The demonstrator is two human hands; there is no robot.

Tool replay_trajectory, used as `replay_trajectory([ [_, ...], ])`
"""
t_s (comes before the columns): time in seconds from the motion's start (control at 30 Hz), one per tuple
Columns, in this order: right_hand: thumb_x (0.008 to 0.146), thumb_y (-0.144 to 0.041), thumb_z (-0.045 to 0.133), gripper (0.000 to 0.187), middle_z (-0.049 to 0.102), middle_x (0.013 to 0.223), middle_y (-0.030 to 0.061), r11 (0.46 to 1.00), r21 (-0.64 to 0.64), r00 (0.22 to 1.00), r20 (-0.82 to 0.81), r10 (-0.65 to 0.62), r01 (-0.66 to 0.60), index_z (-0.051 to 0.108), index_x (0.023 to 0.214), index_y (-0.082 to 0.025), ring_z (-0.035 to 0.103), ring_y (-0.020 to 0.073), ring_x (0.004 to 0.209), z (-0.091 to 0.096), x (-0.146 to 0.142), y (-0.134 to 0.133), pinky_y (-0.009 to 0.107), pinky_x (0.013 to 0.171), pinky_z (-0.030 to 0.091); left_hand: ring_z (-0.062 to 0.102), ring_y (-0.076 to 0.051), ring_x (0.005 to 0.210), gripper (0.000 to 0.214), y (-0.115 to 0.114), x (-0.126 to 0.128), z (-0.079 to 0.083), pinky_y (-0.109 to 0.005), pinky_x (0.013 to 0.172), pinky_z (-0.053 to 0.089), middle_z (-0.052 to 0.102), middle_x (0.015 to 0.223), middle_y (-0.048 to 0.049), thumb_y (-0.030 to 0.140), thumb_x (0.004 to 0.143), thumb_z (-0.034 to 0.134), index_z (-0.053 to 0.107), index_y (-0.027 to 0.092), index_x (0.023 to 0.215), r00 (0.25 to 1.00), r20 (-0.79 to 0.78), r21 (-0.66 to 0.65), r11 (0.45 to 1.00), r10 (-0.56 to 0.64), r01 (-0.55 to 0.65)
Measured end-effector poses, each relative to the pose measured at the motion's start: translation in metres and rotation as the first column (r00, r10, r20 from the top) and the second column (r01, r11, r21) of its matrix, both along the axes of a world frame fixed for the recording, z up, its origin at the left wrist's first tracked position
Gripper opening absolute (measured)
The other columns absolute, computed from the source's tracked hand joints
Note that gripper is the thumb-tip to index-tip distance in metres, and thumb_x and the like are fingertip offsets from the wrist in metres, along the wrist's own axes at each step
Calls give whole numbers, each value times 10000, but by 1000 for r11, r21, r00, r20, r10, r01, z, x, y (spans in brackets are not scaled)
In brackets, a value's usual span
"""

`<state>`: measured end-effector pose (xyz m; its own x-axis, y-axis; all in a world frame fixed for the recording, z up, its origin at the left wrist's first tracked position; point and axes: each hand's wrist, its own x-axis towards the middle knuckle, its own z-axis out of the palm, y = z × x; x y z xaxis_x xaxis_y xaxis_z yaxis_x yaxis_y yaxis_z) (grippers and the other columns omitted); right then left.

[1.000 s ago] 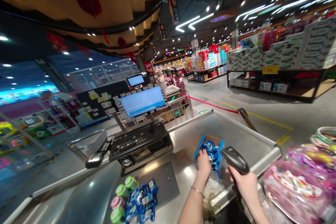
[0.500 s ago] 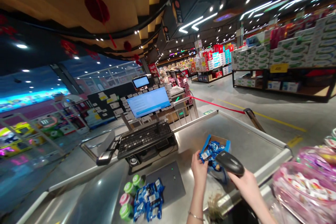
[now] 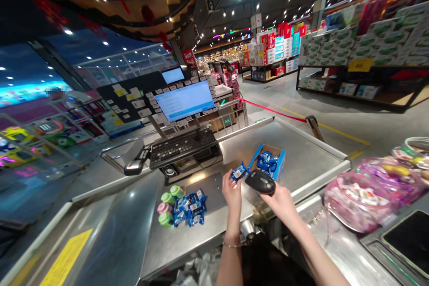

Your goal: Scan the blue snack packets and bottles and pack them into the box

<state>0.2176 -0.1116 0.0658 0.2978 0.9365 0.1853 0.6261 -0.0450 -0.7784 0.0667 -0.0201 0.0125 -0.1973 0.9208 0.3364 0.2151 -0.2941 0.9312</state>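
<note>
My left hand (image 3: 232,191) is closed on a small blue snack packet (image 3: 240,172) with a white label patch facing up. In my right hand (image 3: 279,203) is a black barcode scanner (image 3: 260,182), its head close beside that packet. Just beyond the scanner stands an open blue cardboard box (image 3: 279,167) holding several more blue packets (image 3: 267,161). To the left on the metal counter (image 3: 214,225) lies a pile of similar blue packets (image 3: 190,208). Several small tubs with green and pink lids (image 3: 166,205) stand against the pile's left side.
A keyboard (image 3: 183,146) and a lit monitor (image 3: 185,101) stand behind the counter's left part. Pink see-through containers of wrapped goods (image 3: 365,192) are at the right. A red belt barrier (image 3: 272,110) runs beyond the counter; stacked boxes (image 3: 382,40) fill shelves behind.
My left hand has drawn the blue packet out of the box, leftward. My right hand has brought the scanner left with it. The view has tilted down, showing more of the near counter.
</note>
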Motion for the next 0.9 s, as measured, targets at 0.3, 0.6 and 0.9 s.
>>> replay_trajectory([
  [0.3,759,-311,531,229,742,843,98,998,-56,999,48,20,-17,661,896,-180,703,281,829,2,-7,0,295,669,479,603,-182,1038,387,-9,-4,7,-292,814,536,570,1216,-89,236,798,611,590,220,1184,994,-111,64,998,0,7],
  [0.6,768,-311,528,215,740,835,108,997,-62,997,65,45,-41,654,875,-173,704,294,846,1,-6,0,295,664,476,600,-183,1039,407,-6,-6,-1,-290,806,541,568,1210,-82,215,792,620,590,241,1198,996,-89,71,998,6,0],
  [0.9,774,-420,526,327,745,832,113,995,-67,997,-7,80,-80,678,921,-171,705,315,834,-3,-14,2,339,685,494,614,-172,981,420,-7,-19,-6,-280,770,542,562,1203,-84,257,778,647,591,232,1193,997,-39,63,996,60,-58],
])
